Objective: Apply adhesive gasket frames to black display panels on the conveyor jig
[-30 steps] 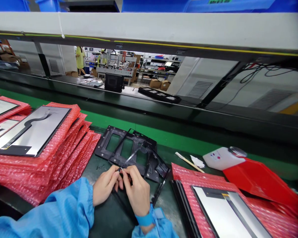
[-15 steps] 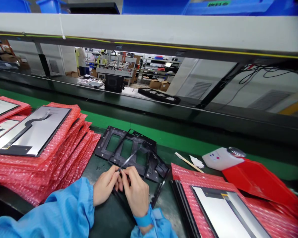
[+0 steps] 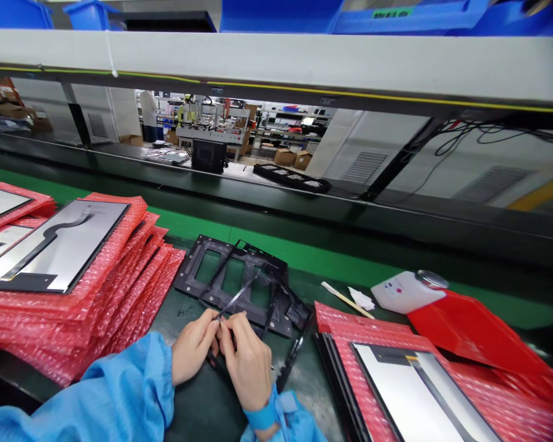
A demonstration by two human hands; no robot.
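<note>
My left hand (image 3: 196, 345) and my right hand (image 3: 247, 356) meet at the near side of a thin black frame (image 3: 295, 355), fingertips pinched on its edge. One narrow side of the frame runs from my fingers up and away; another slopes down past the right of my right hand. My fingers partly hide the gripped stretch, and I cannot make out any small part between them. Behind and under the frame lies a black fixture plate (image 3: 191, 276) with several rectangular openings. A blue band circles my right wrist.
To the left, display panels (image 3: 78, 230) lie on stacked red bubble bags (image 3: 133, 264). At right, another display panel (image 3: 410, 380) rests on red bubble wrap. A white bottle (image 3: 403, 293), a red bin (image 3: 474, 331) and a wooden-handled stick (image 3: 348, 299) lie behind it.
The view has shifted slightly. Both hands stay pinched at the same place on the frame, with only small finger movement; the right hand's fingers have edged closer to the left's.
</note>
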